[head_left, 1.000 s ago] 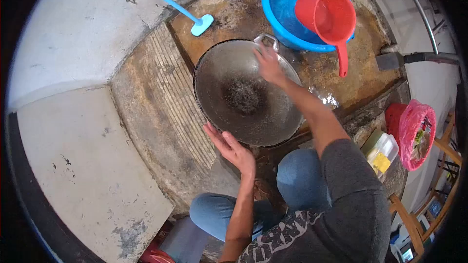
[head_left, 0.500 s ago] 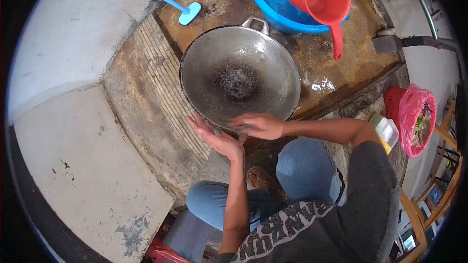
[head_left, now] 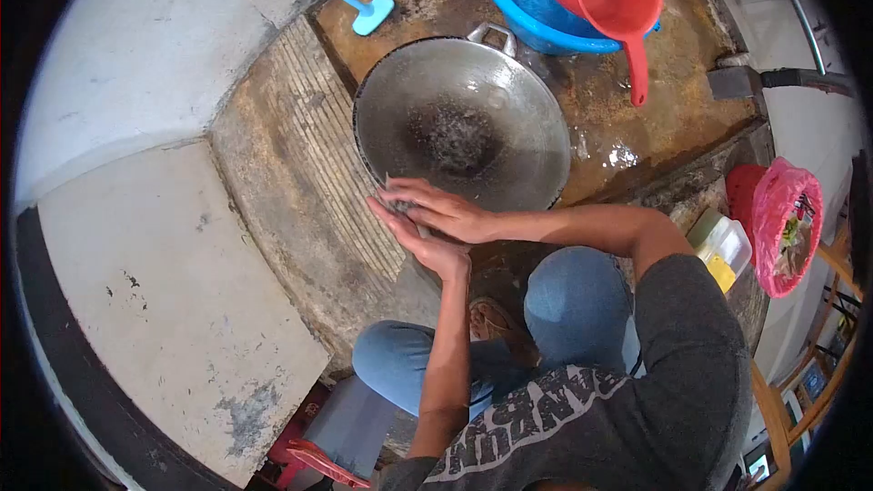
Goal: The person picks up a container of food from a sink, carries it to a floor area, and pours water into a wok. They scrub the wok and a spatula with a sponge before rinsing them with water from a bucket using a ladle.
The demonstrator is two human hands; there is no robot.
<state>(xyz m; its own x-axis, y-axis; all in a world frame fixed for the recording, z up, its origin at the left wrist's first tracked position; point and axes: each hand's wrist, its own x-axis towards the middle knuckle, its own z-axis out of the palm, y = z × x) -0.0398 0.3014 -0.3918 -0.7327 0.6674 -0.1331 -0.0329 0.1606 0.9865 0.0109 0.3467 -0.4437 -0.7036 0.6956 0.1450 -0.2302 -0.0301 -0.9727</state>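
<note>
A large metal wok (head_left: pixel 518 141) with a blackened centre sits on the wet floor, its far handle (head_left: pixel 494 35) pointing away from me. My left hand (head_left: pixel 426 244) is palm up at the wok's near left rim, its fingers stretched out. My right hand (head_left: pixel 452 215) lies flat across the left palm, fingers extended and pressed against it. Greyish wet patches show between the fingers; whether that is residue or a small thing, I cannot make out. The near side of the wok's rim is partly hidden behind both hands.
Beyond the wok stands a blue basin (head_left: pixel 498 2) of water holding a red dipper (head_left: pixel 644 64). A light-blue long-handled tool (head_left: pixel 373 15) leans at the far left. To the right are a clear container (head_left: pixel 725 241) and a pink bag-lined bin (head_left: pixel 773 218). A ribbed concrete slope (head_left: pixel 336 145) lies left.
My right hand has slid left and forward over the left palm, its fingers now near the left fingertips. The whole view has shifted slightly; the wok stays in place.
</note>
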